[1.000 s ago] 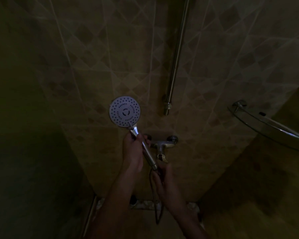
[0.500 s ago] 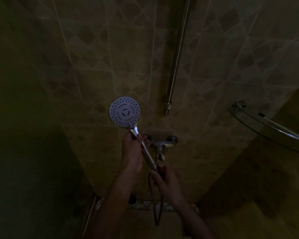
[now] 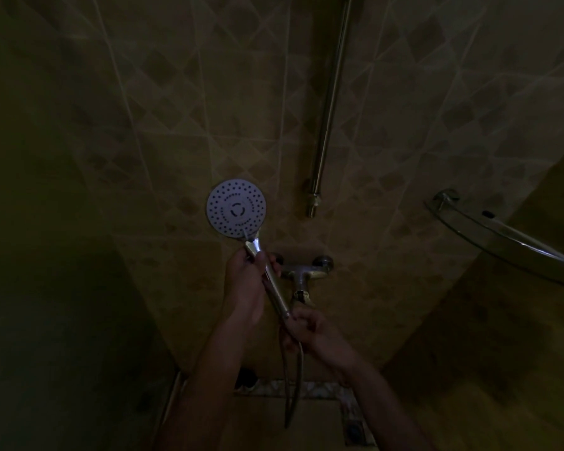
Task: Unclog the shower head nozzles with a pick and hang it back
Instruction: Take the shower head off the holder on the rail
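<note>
Pretty dark in here, but the shower head stands out: round pale face with its rings of nozzles turned toward the camera, sitting just above the left hand. That hand's fingers are wrapped round the upper part of the chrome handle, right under the face. The handle slants down and to the right from there, and its lower end meets the right hand, whose fingers are curled around the spot where the hose joins. The hose drops below those fingers in a narrow loop toward the floor. Whether there's a pick tucked in either hand, can't tell, it's too dim.

Just right of the left fingers and above the right ones is the wall-mounted mixer tap. Higher up, a metal riser rail runs up the tiled wall. Well off to the right there's a curved glass corner shelf.
</note>
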{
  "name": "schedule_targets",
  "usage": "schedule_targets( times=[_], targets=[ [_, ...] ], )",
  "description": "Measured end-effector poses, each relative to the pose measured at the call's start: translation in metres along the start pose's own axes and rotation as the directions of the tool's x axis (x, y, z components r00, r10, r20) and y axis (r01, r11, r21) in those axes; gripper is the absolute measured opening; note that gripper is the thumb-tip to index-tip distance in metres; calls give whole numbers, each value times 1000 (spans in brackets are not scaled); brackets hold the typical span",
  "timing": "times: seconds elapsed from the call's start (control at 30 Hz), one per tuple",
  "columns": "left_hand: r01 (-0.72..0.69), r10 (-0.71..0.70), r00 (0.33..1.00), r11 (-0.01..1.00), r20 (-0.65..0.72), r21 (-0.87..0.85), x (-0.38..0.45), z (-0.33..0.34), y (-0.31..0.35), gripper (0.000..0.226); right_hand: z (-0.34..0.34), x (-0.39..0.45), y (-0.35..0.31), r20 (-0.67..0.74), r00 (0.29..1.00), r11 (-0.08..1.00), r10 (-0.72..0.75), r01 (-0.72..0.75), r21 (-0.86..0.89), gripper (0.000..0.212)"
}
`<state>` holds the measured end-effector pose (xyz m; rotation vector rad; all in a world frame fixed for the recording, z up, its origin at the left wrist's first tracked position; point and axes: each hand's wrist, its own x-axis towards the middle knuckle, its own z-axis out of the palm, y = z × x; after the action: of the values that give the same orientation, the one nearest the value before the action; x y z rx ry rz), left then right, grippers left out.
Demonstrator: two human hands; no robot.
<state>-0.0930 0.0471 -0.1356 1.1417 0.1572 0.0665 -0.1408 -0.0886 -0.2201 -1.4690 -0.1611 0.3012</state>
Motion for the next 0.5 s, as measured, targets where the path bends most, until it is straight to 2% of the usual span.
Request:
schedule_targets(
  times=[0.1,0.13,0.2,0.27,0.37,0.43,0.47,0.5],
  targets=[
    [18,-19,1000,999,-10,-35,1,-2,1,12,15,-3,9,-303,938,946,-168,67,-319,15],
    [14,-14,1000,999,-7,-34,0,-2,2,14,20,-7,11,-339,909,900,-244,82,-428,15],
    [-7,8,1000,998,10,-61,0,-1,4,17,28,-13,10,-350,871,846,-346,127,-518,13],
    [-12,13,1000,996,10,-90,-1,0,9,13,30,-14,1,-325,899,903,-294,150,-402,13],
    [20,-20,1000,997,4,-72,-1,-2,12,8,12,-7,-5,-156,987,1000,30,-30,4,23],
    [27,-26,999,998,20,-61,-1,-3,11,9,-3,-4,-3,-7,983,917,183,-168,363,33],
    [27,-25,999,998,29,-63,-1,-2,11,10,-9,-4,-1,66,978,878,198,-207,432,43],
    [26,-24,999,998,33,-62,-1,-2,10,12,-14,-3,0,136,972,880,190,-230,415,50]
  ],
)
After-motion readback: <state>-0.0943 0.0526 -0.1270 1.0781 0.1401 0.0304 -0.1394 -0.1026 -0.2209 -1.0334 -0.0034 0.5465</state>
